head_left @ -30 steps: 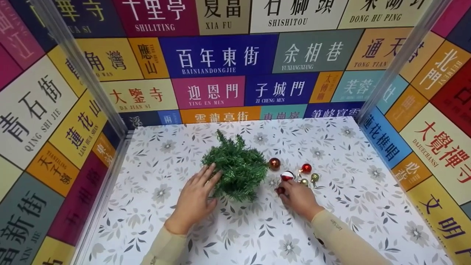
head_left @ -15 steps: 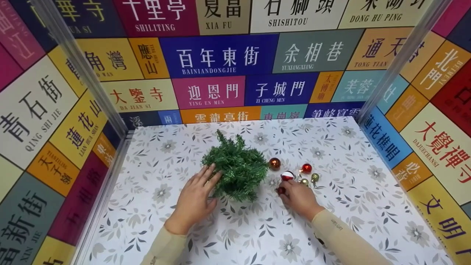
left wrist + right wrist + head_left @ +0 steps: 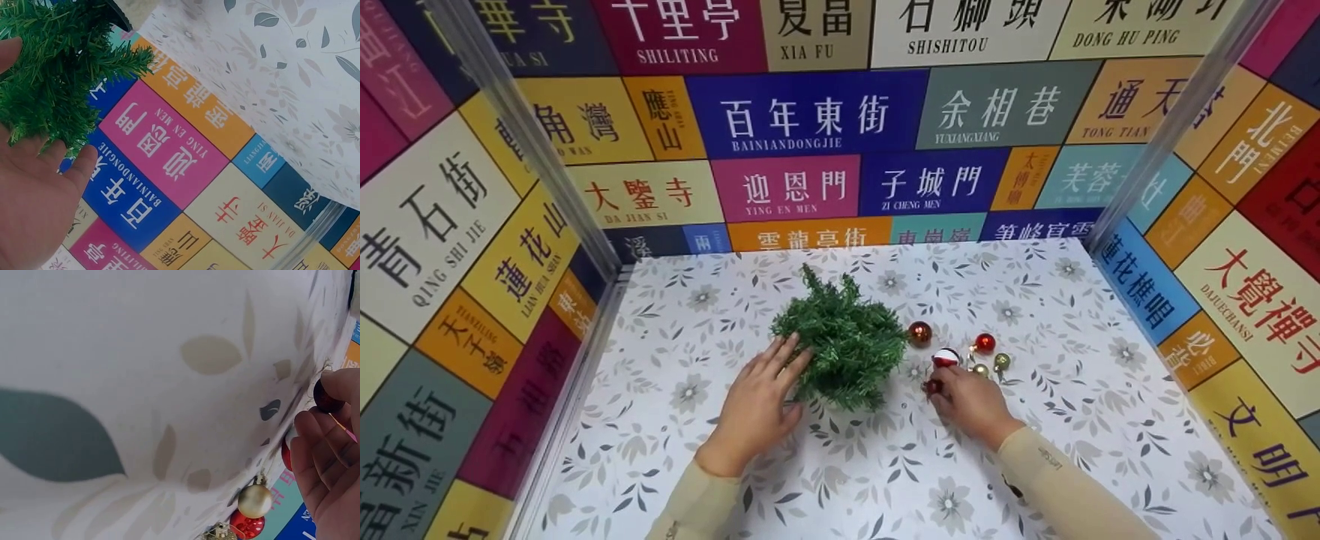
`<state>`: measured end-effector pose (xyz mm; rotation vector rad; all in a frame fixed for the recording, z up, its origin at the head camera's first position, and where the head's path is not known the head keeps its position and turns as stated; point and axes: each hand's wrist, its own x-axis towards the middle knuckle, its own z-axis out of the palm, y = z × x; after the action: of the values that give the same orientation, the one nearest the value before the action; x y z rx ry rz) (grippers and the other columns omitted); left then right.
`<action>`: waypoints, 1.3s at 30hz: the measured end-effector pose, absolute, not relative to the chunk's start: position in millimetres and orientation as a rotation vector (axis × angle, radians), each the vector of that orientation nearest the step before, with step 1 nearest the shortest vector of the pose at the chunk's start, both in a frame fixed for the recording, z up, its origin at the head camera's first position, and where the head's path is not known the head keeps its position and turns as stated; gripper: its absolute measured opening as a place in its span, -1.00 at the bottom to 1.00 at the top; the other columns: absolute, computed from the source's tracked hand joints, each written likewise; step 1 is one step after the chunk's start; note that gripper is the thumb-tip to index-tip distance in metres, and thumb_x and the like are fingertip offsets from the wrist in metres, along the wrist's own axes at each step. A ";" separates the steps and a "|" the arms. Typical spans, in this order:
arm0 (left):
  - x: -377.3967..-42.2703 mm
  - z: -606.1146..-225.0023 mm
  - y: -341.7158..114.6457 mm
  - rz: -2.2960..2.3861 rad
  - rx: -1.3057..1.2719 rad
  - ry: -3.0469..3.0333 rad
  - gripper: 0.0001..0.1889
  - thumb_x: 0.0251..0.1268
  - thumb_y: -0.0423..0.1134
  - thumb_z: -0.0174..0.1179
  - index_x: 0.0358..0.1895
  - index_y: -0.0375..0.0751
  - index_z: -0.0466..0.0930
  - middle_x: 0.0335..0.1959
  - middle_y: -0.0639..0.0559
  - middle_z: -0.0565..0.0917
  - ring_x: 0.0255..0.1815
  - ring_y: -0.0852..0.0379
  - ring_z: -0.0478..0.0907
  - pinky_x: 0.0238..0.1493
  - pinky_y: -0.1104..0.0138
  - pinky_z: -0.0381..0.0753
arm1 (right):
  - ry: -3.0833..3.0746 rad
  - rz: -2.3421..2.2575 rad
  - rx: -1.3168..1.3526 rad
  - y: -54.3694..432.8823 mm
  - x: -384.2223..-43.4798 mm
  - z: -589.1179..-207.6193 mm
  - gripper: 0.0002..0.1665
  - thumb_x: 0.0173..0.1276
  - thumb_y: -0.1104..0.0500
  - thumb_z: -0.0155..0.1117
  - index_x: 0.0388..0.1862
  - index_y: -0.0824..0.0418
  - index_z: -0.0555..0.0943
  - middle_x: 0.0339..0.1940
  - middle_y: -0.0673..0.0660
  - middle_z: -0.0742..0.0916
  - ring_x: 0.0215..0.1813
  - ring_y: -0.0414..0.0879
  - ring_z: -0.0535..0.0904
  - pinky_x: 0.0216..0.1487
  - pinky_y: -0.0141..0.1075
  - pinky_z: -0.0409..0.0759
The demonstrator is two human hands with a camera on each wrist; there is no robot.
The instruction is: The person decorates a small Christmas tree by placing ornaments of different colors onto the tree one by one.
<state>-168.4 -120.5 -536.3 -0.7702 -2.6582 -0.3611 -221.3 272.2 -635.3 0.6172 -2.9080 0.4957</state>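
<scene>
A small green artificial Christmas tree (image 3: 847, 341) stands on the tabletop. My left hand (image 3: 757, 401) rests against its left side with fingers extended; in the left wrist view the fingertips reach in among the branches (image 3: 50, 67). To the right of the tree, my right hand (image 3: 975, 405) pinches a dark red bauble (image 3: 933, 387) between thumb and fingers, also seen in the right wrist view as a dark red ball (image 3: 326, 398). Just beyond those fingers lies a red-and-white bauble (image 3: 945, 355), partly hidden by the hand.
A coppery bauble (image 3: 919, 334) sits close to the tree's right side. A bright red bauble (image 3: 985, 343) and two small gold ones (image 3: 1002, 361) lie beyond the right hand. The floral-covered table (image 3: 952, 495) is enclosed by colourful sign-printed walls (image 3: 810, 112).
Almost nothing differs. The dark red bauble shows slightly more at the right fingertips, and the right forearm has shifted a little; the left hand and tree stay put.
</scene>
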 end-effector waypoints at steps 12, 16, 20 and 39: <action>-168.7 -538.0 -119.8 -0.394 -0.757 -2.667 -0.03 0.01 -0.13 0.46 0.56 0.01 0.18 0.60 -0.06 0.08 0.55 -0.14 0.06 0.45 -0.03 0.14 | -2.782 0.467 0.682 268.4 -209.0 -614.0 -0.56 0.20 0.08 0.50 0.06 0.11 0.65 -0.07 0.05 0.71 -0.24 -0.03 0.66 -0.25 -0.08 0.68; -168.2 -537.8 -120.0 -0.397 -0.753 -2.674 -0.04 0.04 -0.12 0.45 0.56 0.02 0.18 0.60 -0.05 0.07 0.56 -0.13 0.05 0.45 -0.01 0.13 | -2.724 0.471 0.718 265.7 -203.9 -605.4 -0.53 0.21 0.06 0.49 0.09 0.13 0.65 -0.04 0.05 0.71 -0.22 -0.04 0.66 -0.25 -0.08 0.67; -168.3 -538.0 -120.3 -0.396 -0.754 -2.672 -0.06 0.06 -0.12 0.44 0.56 0.01 0.18 0.60 -0.06 0.08 0.56 -0.12 0.05 0.45 -0.01 0.15 | -2.649 0.455 0.756 262.2 -199.8 -598.2 -0.57 0.21 0.03 0.47 0.06 0.08 0.66 -0.08 0.01 0.71 -0.28 -0.08 0.64 -0.34 -0.12 0.64; -168.2 -539.1 -119.5 -0.392 -0.759 -2.630 -0.08 0.02 -0.12 0.45 0.53 -0.03 0.25 0.58 -0.08 0.11 0.55 -0.13 0.07 0.44 -0.03 0.15 | -2.377 0.490 0.970 235.7 -178.5 -574.5 -0.63 0.17 0.07 0.44 -0.03 0.04 0.64 -0.14 -0.12 0.68 -0.37 -0.27 0.58 -0.55 -0.34 0.53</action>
<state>-168.2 -119.5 -539.1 -0.7592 -2.6296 -0.3915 -178.5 235.7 -574.5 0.9703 -2.3770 0.4897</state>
